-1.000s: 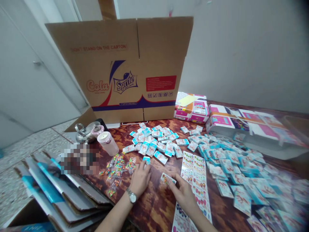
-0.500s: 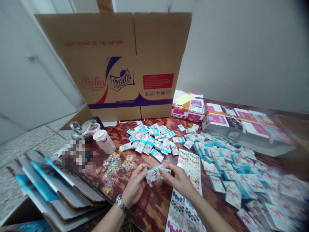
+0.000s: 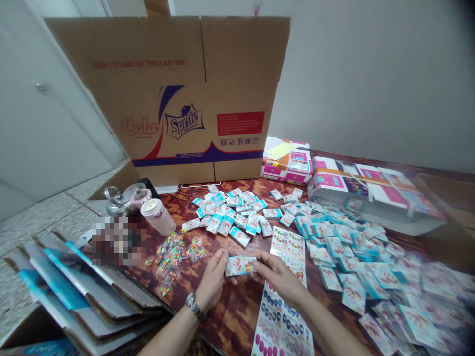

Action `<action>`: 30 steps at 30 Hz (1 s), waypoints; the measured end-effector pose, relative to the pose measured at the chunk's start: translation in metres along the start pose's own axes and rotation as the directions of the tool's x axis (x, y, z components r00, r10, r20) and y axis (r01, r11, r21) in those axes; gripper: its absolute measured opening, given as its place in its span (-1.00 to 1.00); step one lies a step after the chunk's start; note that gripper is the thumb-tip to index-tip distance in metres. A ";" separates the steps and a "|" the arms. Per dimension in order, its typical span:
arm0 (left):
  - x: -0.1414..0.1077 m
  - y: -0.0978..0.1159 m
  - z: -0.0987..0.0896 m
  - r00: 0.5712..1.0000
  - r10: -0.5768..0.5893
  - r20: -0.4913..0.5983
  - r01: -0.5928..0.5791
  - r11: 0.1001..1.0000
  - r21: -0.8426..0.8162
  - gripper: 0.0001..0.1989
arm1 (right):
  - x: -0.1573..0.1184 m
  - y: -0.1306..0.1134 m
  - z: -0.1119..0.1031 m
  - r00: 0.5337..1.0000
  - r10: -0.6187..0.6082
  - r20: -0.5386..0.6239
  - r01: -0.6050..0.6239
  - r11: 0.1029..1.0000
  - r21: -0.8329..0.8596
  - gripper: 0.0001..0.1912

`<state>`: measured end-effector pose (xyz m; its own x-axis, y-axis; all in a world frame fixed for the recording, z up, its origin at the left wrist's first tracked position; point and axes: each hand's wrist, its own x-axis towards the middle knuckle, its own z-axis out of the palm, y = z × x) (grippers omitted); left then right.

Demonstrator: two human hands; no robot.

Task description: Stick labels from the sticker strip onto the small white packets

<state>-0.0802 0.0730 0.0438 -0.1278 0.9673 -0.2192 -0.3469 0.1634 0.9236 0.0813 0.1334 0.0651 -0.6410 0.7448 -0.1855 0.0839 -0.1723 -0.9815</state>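
Note:
A small light-blue and white printed box [image 3: 240, 265] with a hand picture lies level between my two hands. My left hand [image 3: 213, 277], a watch on its wrist, pinches the left end. My right hand [image 3: 280, 277] grips the right end, its thumb on the front face. Under the right forearm lies a sticker sheet [image 3: 272, 316] with rows of coloured oval designs. Small clear packets of bright candy [image 3: 172, 254] are heaped left of my left hand. Beyond my hands is a pile of similar small boxes [image 3: 230, 212].
Many more small boxes [image 3: 349, 247] spread over the right side of the table. A large cardboard carton [image 3: 166, 113] stands at the back, beside pink printed cartons [image 3: 287, 163]. A pink lidded cup [image 3: 159, 217], a kettle [image 3: 117, 201] and folded cardboard [image 3: 92, 291] are at left.
The small box has turned from slightly tilted to level, its printed face now more fully visible. My right hand has shifted slightly right along it. The whole view has moved a little.

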 end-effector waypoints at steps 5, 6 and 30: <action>-0.010 0.013 0.000 0.970 0.212 0.122 -0.238 0.704 0.669 -0.69 | 0.000 0.012 -0.001 0.989 -0.057 -0.137 0.044 0.994 -0.095 -0.76; -0.013 0.014 -0.001 0.952 0.246 0.179 -0.292 0.574 0.765 -0.67 | 0.001 0.015 0.000 0.983 -0.067 -0.172 0.049 0.993 -0.106 -0.77; -0.015 -0.002 0.008 0.790 0.434 0.433 -0.476 -0.011 0.879 -0.45 | -0.013 0.004 0.016 0.939 -0.251 -0.236 0.158 0.923 -0.352 -0.81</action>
<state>-0.0703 0.0597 0.0480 0.1509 0.9192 0.3638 0.8818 -0.2915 0.3708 0.0782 0.1128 0.0641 -0.4427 0.8946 0.0609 0.2441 0.1856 -0.9518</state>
